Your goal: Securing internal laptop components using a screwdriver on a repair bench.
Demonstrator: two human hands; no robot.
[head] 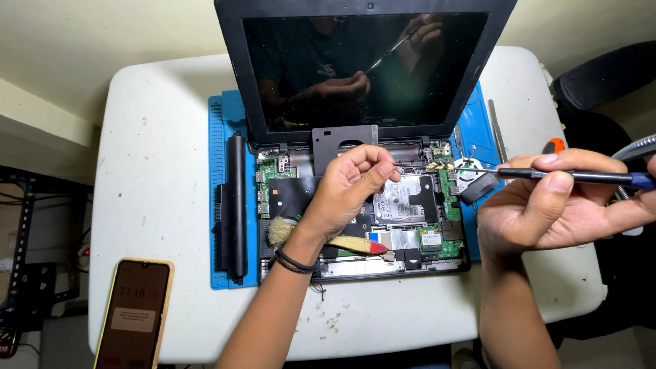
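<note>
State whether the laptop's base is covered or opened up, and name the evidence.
Opened up. The laptop has no keyboard cover: green circuit boards, the silver hard drive and the fan lie exposed beneath the left hand.

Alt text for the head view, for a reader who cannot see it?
Left hand pinches something small over an opened laptop on a blue mat; right hand holds a slim screwdriver pointing toward it. A brush lies across the boards.
</note>
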